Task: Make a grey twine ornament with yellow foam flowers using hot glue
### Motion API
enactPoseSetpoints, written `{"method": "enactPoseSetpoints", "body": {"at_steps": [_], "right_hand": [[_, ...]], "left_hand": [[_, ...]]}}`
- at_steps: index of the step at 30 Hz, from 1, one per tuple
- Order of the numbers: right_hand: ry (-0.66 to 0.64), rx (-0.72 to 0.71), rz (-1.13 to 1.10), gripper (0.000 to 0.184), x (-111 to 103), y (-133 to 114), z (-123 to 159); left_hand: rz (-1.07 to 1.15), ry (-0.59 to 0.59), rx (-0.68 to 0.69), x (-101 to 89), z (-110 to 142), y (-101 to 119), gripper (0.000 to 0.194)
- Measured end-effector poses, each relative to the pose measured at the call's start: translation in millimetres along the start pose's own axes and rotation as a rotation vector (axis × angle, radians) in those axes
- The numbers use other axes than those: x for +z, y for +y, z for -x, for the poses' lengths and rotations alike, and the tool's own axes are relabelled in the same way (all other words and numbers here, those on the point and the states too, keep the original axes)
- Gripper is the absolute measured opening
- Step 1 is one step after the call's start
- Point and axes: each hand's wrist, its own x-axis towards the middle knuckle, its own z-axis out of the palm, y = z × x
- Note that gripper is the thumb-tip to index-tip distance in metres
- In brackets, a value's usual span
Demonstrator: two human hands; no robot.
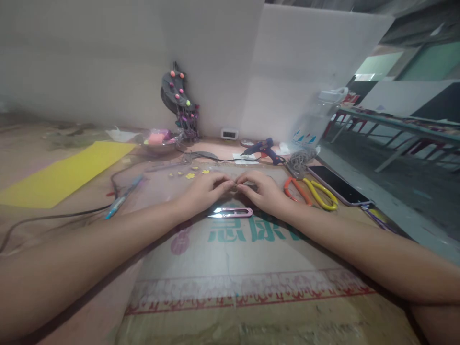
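Observation:
My left hand (204, 191) and my right hand (261, 190) meet fingertip to fingertip above the middle of the table. Both are closed in a pinch, and whatever lies between the fingertips is too small to make out. Just below them lies a pair of pink thread snips (235, 212). Several small yellow flower shapes (190, 176) are scattered beyond my left hand. Scissors with orange and yellow handles (325, 195) rest to the right of my right hand.
A yellow sheet (72, 175) and a blue pen (124, 197) lie left. At the back are a bowl (158, 143), a grey crescent with coloured balls (172, 91), and a blue glue gun (264, 149). A phone (339, 184) and water bottle (309, 122) stand right.

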Motion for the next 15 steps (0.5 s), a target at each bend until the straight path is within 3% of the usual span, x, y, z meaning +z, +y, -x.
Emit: {"method": "enactPoseSetpoints", "body": {"at_steps": [15], "right_hand": [[-0.005,0.007,-0.011,0.01,-0.3,0.0,0.0]], "left_hand": [[-0.022,-0.001,-0.061,0.4,-0.3,3.4,0.022]]}}
